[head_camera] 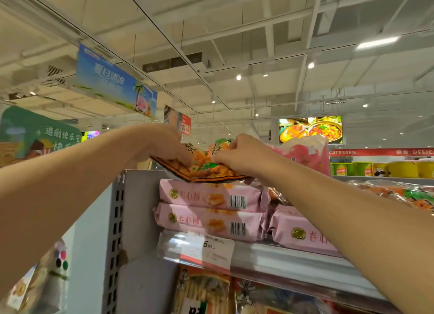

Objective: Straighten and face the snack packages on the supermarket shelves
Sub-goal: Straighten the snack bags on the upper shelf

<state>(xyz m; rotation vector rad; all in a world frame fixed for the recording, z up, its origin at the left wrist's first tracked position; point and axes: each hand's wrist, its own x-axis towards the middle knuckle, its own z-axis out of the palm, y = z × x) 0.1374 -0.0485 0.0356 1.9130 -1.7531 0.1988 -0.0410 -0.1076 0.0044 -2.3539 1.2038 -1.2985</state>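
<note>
Overhead, left hand (162, 144) and right hand (239, 154) gripping orange snack bag (202, 166), seemingly tilted

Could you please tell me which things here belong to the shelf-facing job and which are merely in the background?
Part of the job:
- orange snack bag, gripped by left hand and right hand
- pink packages stacked beneath it
- top shelf

Just background:
- price tag
- blue hanging banner
- food screen
- yellow canisters
</note>
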